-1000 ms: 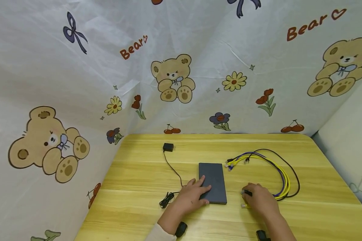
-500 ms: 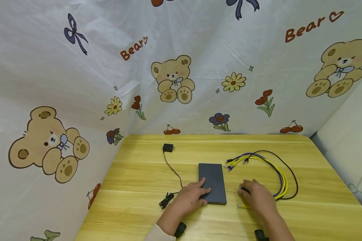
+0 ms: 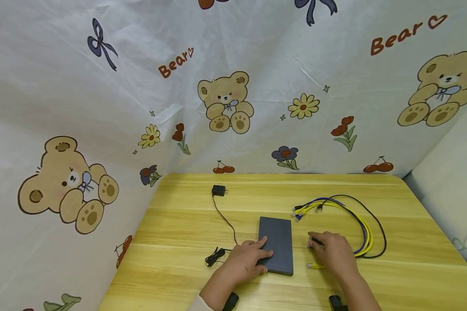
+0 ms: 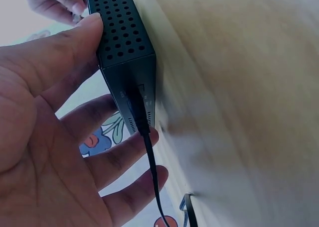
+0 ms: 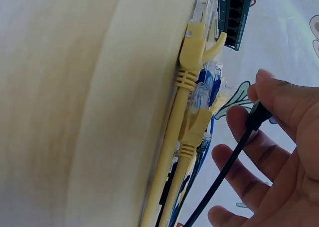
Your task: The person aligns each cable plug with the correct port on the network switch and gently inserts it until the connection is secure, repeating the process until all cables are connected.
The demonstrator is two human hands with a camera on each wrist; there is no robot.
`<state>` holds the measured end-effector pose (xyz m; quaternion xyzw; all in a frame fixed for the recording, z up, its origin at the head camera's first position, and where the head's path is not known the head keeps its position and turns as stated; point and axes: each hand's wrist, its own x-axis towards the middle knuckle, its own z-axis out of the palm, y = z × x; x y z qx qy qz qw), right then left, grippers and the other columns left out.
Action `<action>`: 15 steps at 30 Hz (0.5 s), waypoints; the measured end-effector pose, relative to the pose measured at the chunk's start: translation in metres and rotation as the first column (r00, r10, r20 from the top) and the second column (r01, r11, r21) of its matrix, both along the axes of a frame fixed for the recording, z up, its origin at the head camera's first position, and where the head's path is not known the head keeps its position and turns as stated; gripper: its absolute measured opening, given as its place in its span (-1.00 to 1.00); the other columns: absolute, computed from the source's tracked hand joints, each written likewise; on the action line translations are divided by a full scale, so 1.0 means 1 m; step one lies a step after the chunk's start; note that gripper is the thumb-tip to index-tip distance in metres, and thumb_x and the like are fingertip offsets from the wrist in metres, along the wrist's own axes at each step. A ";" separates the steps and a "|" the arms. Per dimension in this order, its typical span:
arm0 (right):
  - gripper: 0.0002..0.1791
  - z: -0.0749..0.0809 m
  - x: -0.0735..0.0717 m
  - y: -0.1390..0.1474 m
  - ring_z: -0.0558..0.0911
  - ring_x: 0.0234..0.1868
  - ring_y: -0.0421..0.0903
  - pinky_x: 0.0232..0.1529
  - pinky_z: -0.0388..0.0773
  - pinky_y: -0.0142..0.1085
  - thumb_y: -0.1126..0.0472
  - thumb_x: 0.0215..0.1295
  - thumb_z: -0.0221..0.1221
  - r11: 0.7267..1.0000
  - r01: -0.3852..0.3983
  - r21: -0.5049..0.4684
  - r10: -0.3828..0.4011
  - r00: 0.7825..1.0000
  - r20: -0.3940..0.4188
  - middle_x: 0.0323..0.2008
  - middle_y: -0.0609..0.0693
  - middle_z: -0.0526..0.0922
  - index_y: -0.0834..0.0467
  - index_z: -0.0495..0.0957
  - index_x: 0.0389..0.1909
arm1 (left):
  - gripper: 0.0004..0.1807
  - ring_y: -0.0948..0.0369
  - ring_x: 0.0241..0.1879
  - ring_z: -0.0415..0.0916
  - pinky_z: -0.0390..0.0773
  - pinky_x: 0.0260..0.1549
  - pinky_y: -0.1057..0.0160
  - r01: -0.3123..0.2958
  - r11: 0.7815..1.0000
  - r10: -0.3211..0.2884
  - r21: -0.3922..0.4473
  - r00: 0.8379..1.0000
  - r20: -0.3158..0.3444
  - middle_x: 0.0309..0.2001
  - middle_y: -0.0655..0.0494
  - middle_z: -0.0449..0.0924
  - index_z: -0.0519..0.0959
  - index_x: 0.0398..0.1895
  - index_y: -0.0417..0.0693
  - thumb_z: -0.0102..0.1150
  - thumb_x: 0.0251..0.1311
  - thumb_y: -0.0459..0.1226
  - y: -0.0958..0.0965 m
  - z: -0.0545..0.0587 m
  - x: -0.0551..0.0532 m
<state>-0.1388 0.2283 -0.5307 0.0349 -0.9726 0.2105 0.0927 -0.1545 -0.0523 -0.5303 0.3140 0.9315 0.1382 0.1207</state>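
A dark grey network switch lies flat on the table. My left hand rests on its left part, fingers spread over the top and the thumb at the near corner. In the left wrist view, a black power cord is plugged into the switch's side. To the right of the switch, my right hand pinches the plug of a black network cable between thumb and index finger, a little above the table. The plug's tip is partly hidden by the fingers. Beneath that hand lies a yellow cable's clear connector.
Yellow, blue and black network cables curve in a bundle right of the switch, connectors near its far right corner. A black power adapter stands at the back left. Its coiled cord lies beside my left hand.
The switch has slid slightly toward me under my left hand. My right hand has moved slightly left and turned a little, still pinching the black cable's plug.
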 end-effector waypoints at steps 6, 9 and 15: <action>-0.58 0.000 0.001 0.000 0.68 -0.15 0.26 0.10 0.20 0.48 0.29 0.22 0.34 0.999 -0.002 -0.048 0.006 0.997 0.080 -0.22 0.16 0.74 0.19 0.66 0.12 | -0.40 0.06 0.38 0.32 0.44 0.16 -0.07 -0.010 1.000 0.010 -0.001 0.999 0.036 0.53 0.33 0.09 0.42 0.32 0.59 0.32 0.19 0.05 -0.003 0.001 0.003; -0.60 -0.001 0.000 0.000 0.66 -0.08 0.33 0.14 0.14 0.49 0.30 0.23 0.32 0.997 0.022 -0.074 -0.014 0.994 0.106 -0.17 0.23 0.73 0.28 0.63 0.11 | -0.41 0.08 0.37 0.32 0.43 0.15 -0.08 -0.014 1.000 0.014 0.001 0.999 0.041 0.53 0.36 0.10 0.42 0.31 0.62 0.33 0.18 0.07 -0.005 -0.001 0.004; -0.80 -0.002 0.001 0.000 0.69 -0.15 0.26 0.16 0.18 0.42 0.25 0.22 0.35 0.993 0.064 -0.097 -0.057 0.995 0.081 -0.26 0.10 0.76 0.21 0.70 -0.15 | -0.49 0.07 0.35 0.34 0.43 0.13 -0.13 -0.029 0.999 0.028 0.028 0.999 0.030 0.50 0.38 0.15 0.48 0.26 0.64 0.22 0.21 0.22 -0.007 -0.003 0.007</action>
